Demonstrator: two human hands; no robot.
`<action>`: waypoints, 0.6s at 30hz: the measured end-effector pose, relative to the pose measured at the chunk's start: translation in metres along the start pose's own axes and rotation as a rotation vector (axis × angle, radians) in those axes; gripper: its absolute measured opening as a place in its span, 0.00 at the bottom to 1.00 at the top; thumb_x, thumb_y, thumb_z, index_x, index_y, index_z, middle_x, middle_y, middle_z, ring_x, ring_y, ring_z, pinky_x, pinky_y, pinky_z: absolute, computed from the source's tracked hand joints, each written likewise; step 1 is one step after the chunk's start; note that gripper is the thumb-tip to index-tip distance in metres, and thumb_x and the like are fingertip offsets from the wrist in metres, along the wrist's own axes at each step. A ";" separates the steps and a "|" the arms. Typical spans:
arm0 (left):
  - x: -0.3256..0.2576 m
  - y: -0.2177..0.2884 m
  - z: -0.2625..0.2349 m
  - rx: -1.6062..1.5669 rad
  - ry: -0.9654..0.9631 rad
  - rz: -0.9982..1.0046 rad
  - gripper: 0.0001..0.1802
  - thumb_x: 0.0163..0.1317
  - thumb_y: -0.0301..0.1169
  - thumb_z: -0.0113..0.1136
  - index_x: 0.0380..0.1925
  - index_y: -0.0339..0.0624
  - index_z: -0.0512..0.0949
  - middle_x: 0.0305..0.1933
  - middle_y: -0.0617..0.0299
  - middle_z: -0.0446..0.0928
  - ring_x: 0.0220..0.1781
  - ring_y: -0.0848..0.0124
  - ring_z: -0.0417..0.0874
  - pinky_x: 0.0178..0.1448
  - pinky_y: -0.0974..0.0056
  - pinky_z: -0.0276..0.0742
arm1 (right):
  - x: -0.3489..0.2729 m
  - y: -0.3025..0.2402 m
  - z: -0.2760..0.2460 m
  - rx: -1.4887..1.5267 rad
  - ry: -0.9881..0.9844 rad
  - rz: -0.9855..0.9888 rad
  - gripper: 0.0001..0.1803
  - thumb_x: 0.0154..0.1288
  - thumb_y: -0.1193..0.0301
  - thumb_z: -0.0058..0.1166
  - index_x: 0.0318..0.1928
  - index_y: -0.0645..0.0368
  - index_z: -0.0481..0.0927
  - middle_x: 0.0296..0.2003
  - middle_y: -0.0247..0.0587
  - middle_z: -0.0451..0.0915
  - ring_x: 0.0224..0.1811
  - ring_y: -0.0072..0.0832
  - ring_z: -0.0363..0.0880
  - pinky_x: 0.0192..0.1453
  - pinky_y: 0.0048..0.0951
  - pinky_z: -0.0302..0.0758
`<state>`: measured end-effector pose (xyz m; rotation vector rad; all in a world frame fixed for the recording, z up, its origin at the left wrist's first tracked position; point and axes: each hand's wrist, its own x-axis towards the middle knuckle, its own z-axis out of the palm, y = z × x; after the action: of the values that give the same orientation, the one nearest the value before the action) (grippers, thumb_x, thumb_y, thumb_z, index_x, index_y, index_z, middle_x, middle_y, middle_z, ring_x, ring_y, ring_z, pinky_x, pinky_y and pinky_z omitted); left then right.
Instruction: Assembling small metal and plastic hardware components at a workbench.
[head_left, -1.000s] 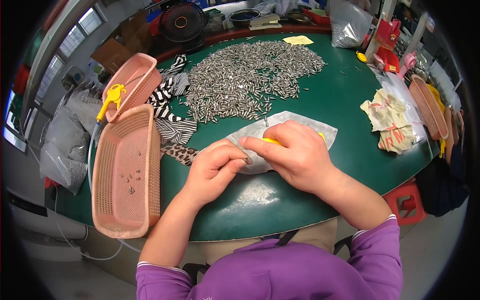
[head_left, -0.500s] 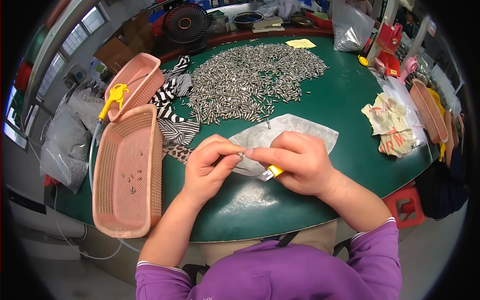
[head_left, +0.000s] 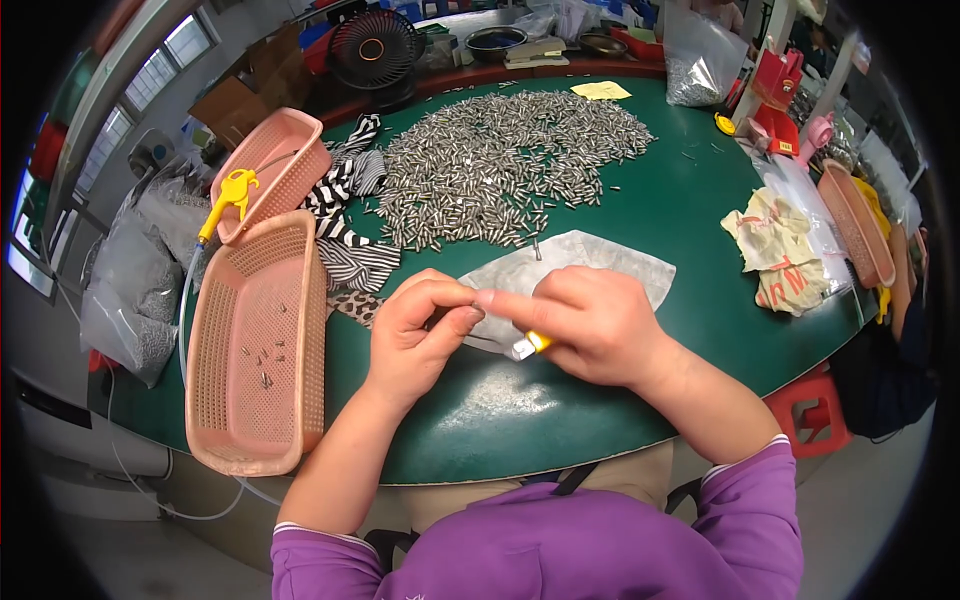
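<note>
My left hand (head_left: 420, 325) is closed, thumb and forefinger pinching a small metal pin-like part that is mostly hidden by the fingertips. My right hand (head_left: 605, 325) comes in from the other side, its forefinger stretched out and touching the left fingertips. In the curled fingers of that hand sits a small yellow tool with a silver end (head_left: 524, 348); its exact kind does not show. Beneath both hands lies a grey-white cloth (head_left: 610, 250), with a single metal part (head_left: 537, 249) at its far edge. Farther off spreads a big heap of silver metal parts (head_left: 500, 160).
A pink basket (head_left: 312, 340) at the left holds several metal parts. Behind it stands another pink basket (head_left: 318, 165) with a yellow air gun (head_left: 233, 190) on its rim. Striped cloth (head_left: 355, 262) borders the heap. Crumpled cloth (head_left: 780, 245) lies right; a black fan (head_left: 372, 50) stands behind.
My right forefinger has moved slightly left over the left fingertips, covering the part that showed before. The yellow tool has shifted a little left and turned. My left hand stays put.
</note>
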<state>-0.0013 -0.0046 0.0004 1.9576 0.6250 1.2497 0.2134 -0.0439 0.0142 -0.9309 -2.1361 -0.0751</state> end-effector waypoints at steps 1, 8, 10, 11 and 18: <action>-0.001 -0.001 -0.001 -0.002 -0.001 -0.011 0.04 0.58 0.20 0.62 0.34 0.38 0.81 0.33 0.63 0.78 0.34 0.74 0.76 0.39 0.71 0.71 | 0.000 0.002 0.002 -0.017 0.025 0.031 0.27 0.47 0.74 0.61 0.53 0.43 0.81 0.25 0.31 0.73 0.27 0.31 0.76 0.29 0.32 0.74; -0.005 -0.005 0.004 -0.496 0.000 -0.326 0.07 0.72 0.30 0.51 0.42 0.40 0.75 0.33 0.65 0.73 0.27 0.81 0.66 0.31 0.75 0.62 | 0.000 0.043 -0.003 -0.191 -0.074 0.518 0.06 0.54 0.71 0.60 0.35 0.52 0.81 0.32 0.36 0.79 0.36 0.38 0.81 0.38 0.37 0.78; -0.004 -0.007 0.007 -0.655 -0.040 -0.425 0.11 0.75 0.35 0.44 0.45 0.40 0.72 0.31 0.64 0.71 0.21 0.82 0.57 0.26 0.75 0.56 | -0.006 0.052 0.004 -0.164 -0.065 0.507 0.08 0.55 0.72 0.59 0.38 0.51 0.82 0.35 0.35 0.79 0.37 0.37 0.81 0.41 0.37 0.78; -0.003 -0.007 0.008 -0.661 -0.041 -0.423 0.11 0.75 0.35 0.44 0.45 0.40 0.72 0.31 0.64 0.71 0.21 0.82 0.57 0.26 0.75 0.56 | -0.008 0.054 0.005 -0.131 -0.055 0.492 0.11 0.55 0.73 0.58 0.40 0.49 0.83 0.37 0.35 0.79 0.39 0.36 0.81 0.43 0.36 0.78; -0.003 -0.004 0.007 -0.806 0.006 -0.607 0.13 0.74 0.34 0.41 0.48 0.39 0.72 0.35 0.63 0.72 0.22 0.81 0.58 0.24 0.75 0.55 | -0.008 0.053 0.017 -0.162 -0.226 0.375 0.14 0.54 0.74 0.57 0.43 0.47 0.83 0.40 0.33 0.78 0.40 0.35 0.81 0.44 0.36 0.78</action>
<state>0.0039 -0.0066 -0.0067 0.9920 0.5398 0.9085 0.2398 -0.0046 -0.0159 -1.4812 -2.1424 0.0482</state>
